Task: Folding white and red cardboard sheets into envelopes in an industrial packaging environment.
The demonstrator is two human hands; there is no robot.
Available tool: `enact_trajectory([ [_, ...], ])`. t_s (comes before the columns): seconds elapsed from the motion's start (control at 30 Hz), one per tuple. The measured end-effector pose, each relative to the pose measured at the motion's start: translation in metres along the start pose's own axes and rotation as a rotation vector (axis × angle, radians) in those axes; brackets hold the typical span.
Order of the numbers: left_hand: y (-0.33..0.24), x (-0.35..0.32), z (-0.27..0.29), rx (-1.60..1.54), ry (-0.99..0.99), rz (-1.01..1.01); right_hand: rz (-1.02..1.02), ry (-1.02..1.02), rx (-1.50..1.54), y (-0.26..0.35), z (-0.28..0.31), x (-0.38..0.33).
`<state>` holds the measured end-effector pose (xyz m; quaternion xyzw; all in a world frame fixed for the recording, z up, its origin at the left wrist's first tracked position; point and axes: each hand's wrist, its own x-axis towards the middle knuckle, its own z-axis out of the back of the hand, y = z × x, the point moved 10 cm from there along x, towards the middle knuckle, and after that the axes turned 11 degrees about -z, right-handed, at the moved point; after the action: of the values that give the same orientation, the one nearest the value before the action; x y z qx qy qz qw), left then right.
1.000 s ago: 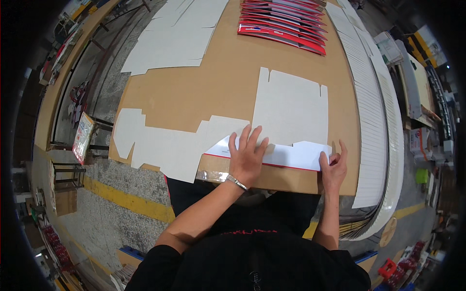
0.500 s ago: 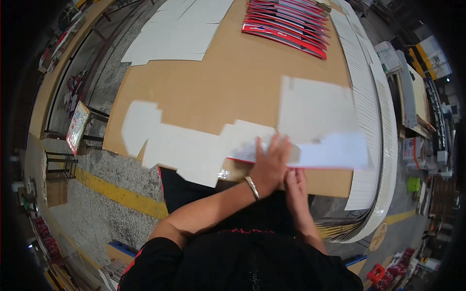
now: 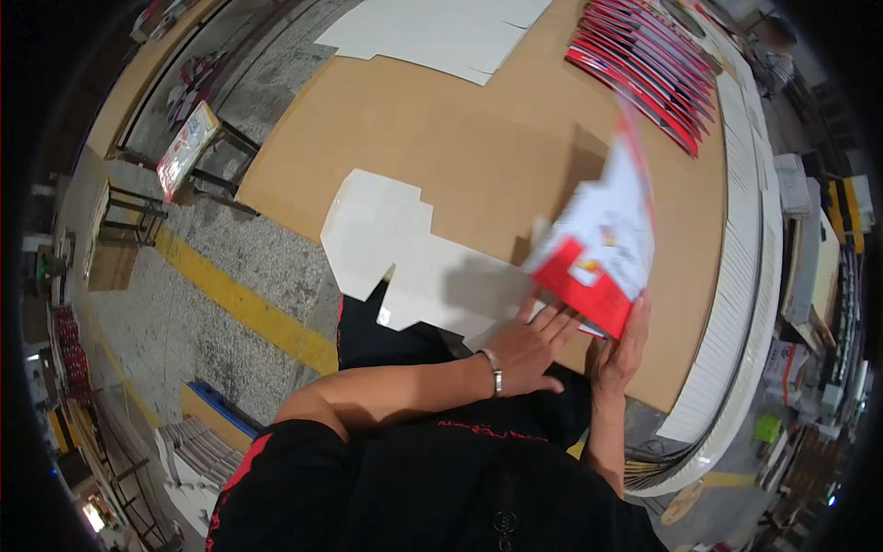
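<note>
A red-and-white printed cardboard piece (image 3: pixel 600 253) stands tilted up off the table, partly blurred by motion. My right hand (image 3: pixel 624 348) grips its lower right corner. At its lower left edge, my left hand (image 3: pixel 532 354), with a metal bracelet on the wrist, has its fingers stretched out and the tips against or just under the red edge. To the left lies a flat white die-cut cardboard sheet (image 3: pixel 386 230), plain side up, reaching over the near table edge and passing partly beneath my left hand.
Folded red printed cardboard pieces (image 3: pixel 644 69) lie in an overlapping row at the far right of the brown table (image 3: pixel 441 138). More white sheets (image 3: pixel 432 32) lie at the far left. A long stack of white cardboard (image 3: pixel 736 276) borders the right side. Another person (image 3: pixel 777 60) is far off.
The cardboard piece at my hands was lying nearly flat; now it is raised and tilted, its printed side showing. My left hand has slid down off it. The whole view has turned.
</note>
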<state>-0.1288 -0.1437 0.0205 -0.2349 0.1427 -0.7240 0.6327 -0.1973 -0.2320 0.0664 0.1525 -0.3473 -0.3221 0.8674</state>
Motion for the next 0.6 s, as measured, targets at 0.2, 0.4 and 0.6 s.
enact_trajectory([
  [0.2,0.057,-0.099,0.026,0.259,0.354,0.253,0.077,0.139,-0.169,-0.02,-0.012,0.012],
  [0.4,0.08,-0.138,0.104,0.196,-0.194,-0.015,0.007,0.253,-0.173,-0.038,-0.01,0.016],
  [0.6,0.114,-0.121,0.123,-0.261,-0.416,0.153,-0.151,0.313,-0.039,-0.059,-0.011,0.015],
])
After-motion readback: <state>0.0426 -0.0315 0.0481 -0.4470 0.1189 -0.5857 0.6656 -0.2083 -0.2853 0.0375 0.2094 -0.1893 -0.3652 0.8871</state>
